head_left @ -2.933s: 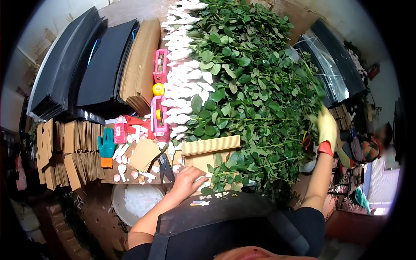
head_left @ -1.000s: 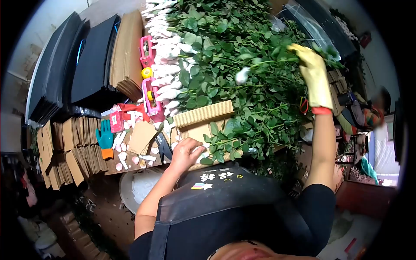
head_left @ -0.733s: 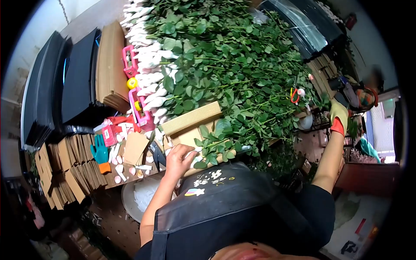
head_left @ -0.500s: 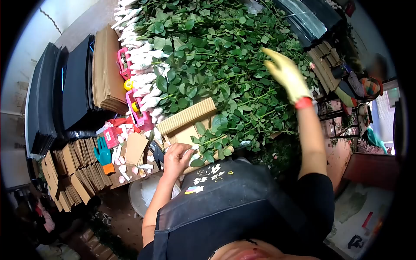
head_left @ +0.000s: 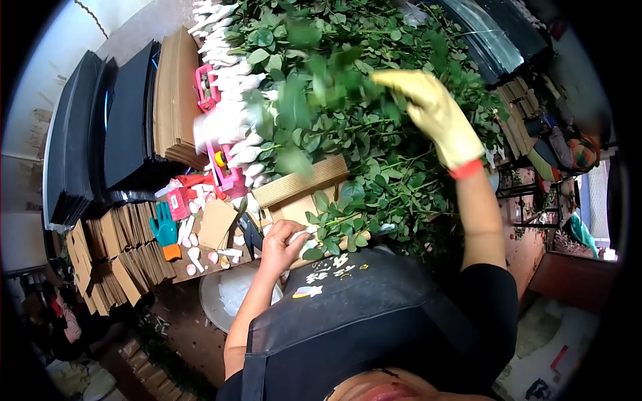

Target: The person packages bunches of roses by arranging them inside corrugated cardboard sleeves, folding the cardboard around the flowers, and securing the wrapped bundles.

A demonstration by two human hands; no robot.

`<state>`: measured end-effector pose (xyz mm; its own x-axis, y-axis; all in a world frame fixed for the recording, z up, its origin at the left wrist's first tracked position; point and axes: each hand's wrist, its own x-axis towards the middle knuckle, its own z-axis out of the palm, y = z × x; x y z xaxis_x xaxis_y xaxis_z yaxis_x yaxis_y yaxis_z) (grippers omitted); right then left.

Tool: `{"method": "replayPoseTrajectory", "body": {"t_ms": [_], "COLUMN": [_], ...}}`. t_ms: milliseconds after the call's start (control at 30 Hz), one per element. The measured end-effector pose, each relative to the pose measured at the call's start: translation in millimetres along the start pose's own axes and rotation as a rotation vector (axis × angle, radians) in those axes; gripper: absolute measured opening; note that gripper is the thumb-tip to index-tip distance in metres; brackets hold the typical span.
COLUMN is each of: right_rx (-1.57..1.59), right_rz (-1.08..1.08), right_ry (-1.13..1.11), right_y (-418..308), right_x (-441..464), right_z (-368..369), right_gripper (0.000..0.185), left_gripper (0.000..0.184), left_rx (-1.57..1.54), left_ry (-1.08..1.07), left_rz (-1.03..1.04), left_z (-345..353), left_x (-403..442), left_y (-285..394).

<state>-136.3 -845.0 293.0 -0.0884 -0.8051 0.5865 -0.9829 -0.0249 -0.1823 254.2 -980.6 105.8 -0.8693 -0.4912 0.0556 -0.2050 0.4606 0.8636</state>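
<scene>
My bare left hand point(head_left: 281, 246) is closed on the white-wrapped head of a rose point(head_left: 334, 224). The rose lies on brown cardboard with a corrugated raised flap point(head_left: 301, 182), just in front of my apron. Out over the leafy pile, my right hand point(head_left: 438, 113) wears a pale yellow rubber glove and is shut on a rose stem. Its leaves point(head_left: 294, 103) are smeared by motion, and its white-wrapped head point(head_left: 221, 129) points left. Beneath it spreads a large heap of roses point(head_left: 374, 140), with wrapped heads lined up along the left.
Pink tape dispensers point(head_left: 227, 170) stand beside the flower heads. Black scissors point(head_left: 251, 235), a teal glove point(head_left: 163, 224) and loose petals lie left of my left hand. Cardboard sheets point(head_left: 177, 100) and black panels point(head_left: 130, 117) stand farther left. A person point(head_left: 578, 150) sits at the far right.
My right hand has closed on a rose stem and lifted it from the pile, shifting slightly left. The left hand keeps its hold; the whole view has shifted a little.
</scene>
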Motion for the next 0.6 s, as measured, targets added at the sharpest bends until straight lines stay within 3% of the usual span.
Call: {"method": "replayPoseTrajectory", "body": {"t_ms": [67, 100, 133, 167, 267, 333, 367, 400, 467, 500, 567, 600], "right_rx": [0.403, 0.399, 0.396, 0.275, 0.22, 0.138, 0.123, 0.16, 0.134, 0.161, 0.204, 0.174], "right_rz": [0.189, 0.181, 0.177, 0.226, 0.237, 0.363, 0.415, 0.404, 0.377, 0.419, 0.534, 0.549], "right_ry": [-0.443, -0.519, -0.592, -0.666, -0.66, -0.677, -0.755, -0.698, -0.781, -0.831, -1.012, -1.025], "right_y": [-24.3, -31.4, -41.3, -54.8, -43.2, -55.7, -58.5, -56.4, -48.3, -43.4, -30.2, -27.4], "right_x": [-16.6, -34.1, -50.8, -62.4, -129.7, -137.9, -139.0, -156.1, -177.3, -174.0, -140.9, -106.9], "right_z": [-24.1, -22.5, -18.4, -17.4, 29.8, 41.8, 52.5, 65.0, 80.3, 75.9, 49.2, 32.6], "right_gripper": [0.058, 0.059, 0.061, 0.062, 0.055, 0.048, 0.042, 0.036, 0.042, 0.048, 0.066, 0.067], "left_gripper": [0.036, 0.05, 0.064, 0.073, 0.105, 0.109, 0.097, 0.09, 0.078, 0.062, 0.071, 0.075], "left_rx": [-0.039, -0.146, -0.288, -0.236, -0.34, -0.335, -0.416, -0.284, -0.017, -0.061, -0.023, -0.005], "left_ry": [0.002, -0.064, -0.005, 0.018, 0.099, 0.074, 0.097, 0.069, 0.021, 0.04, 0.014, 0.009], "left_rz": [-0.102, -0.284, -0.223, -0.208, -0.117, -0.105, -0.101, -0.042, 0.082, -0.006, -0.043, -0.036], "left_z": [3.4, 2.4, 7.2, 6.5, 10.1, 10.2, 12.7, 10.8, 2.1, 2.4, 0.9, 0.9], "left_x": [-4.5, -3.8, -3.4, -5.5, -1.0, -2.9, -4.3, -2.8, 2.2, 1.3, -1.0, -1.1], "left_y": [-5.4, -3.6, -9.0, -13.4, -17.5, -24.5, -25.2, -24.5, -18.8, -10.5, -4.9, -1.6]}}
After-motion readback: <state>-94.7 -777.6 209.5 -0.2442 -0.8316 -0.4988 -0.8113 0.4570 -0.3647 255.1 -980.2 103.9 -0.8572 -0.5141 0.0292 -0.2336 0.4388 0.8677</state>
